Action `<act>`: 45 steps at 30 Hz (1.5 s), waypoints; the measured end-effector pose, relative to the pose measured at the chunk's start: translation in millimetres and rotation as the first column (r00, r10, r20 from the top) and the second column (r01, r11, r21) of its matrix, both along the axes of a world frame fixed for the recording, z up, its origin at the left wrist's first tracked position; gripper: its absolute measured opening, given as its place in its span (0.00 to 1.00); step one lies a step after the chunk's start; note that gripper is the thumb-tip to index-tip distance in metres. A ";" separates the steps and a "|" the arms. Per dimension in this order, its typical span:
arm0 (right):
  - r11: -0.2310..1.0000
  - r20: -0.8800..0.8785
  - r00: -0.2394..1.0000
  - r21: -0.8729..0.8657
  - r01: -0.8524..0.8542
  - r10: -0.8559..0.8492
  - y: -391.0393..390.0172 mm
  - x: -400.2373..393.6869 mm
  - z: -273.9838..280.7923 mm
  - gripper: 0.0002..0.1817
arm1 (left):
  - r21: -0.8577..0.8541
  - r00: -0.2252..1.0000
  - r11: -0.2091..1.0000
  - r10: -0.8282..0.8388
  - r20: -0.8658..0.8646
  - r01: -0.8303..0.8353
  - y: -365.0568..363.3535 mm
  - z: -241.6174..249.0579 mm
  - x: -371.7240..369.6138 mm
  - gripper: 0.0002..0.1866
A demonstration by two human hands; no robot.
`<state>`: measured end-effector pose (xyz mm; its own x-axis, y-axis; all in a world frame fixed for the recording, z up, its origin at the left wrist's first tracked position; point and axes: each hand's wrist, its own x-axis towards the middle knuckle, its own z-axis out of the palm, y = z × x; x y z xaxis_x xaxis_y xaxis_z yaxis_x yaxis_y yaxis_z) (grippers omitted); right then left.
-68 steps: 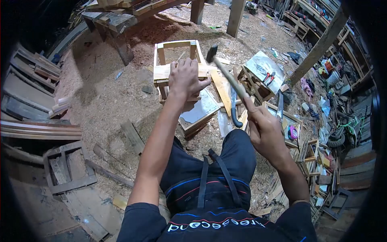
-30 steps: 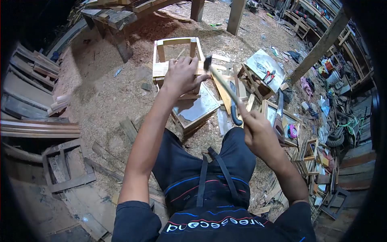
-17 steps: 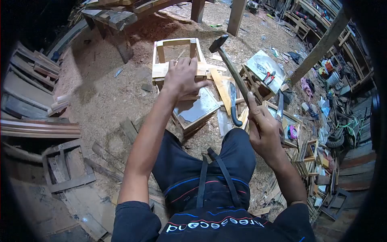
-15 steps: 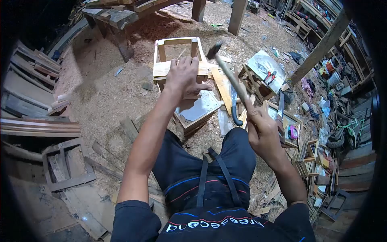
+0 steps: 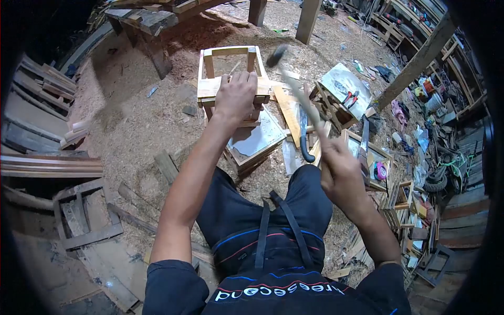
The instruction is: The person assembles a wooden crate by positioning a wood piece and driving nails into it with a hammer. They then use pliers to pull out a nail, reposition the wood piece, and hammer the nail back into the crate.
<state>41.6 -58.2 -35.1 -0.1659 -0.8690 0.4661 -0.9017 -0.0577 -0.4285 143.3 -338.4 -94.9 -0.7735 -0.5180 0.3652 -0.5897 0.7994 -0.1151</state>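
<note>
My left hand [image 5: 236,98] lies over the near board of a small wooden frame [image 5: 210,90], its fingers bent across the board's top. The thumb is hidden. This frame stands on or against a low box with a pale, worn top [image 5: 257,135]; the contact between them is partly hidden. In my right hand [image 5: 342,170] is a hammer [image 5: 298,93], held by its long wooden handle. The hammer's dark head is raised to the right of the frame, apart from it and blurred by motion.
A handsaw [image 5: 304,139] and a loose board [image 5: 286,113] lie right of the box. Pliers with red handles [image 5: 350,98] rest on a small stool [image 5: 336,81]. A pink tape measure [image 5: 380,170] sits farther right. Sawdust and wood scraps cover the floor [image 5: 136,126].
My left thumb, stretched out to the right before, has drawn in out of sight. The hammer head has shifted slightly up and left. The wooden frame has barely moved.
</note>
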 end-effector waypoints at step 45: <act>0.999 0.007 1.000 0.045 0.011 -0.011 -0.5 3.5 -5.5 0.35 | -0.021 1.000 1.000 0.014 0.014 -0.014 -2.2 -0.2 -2.8 0.35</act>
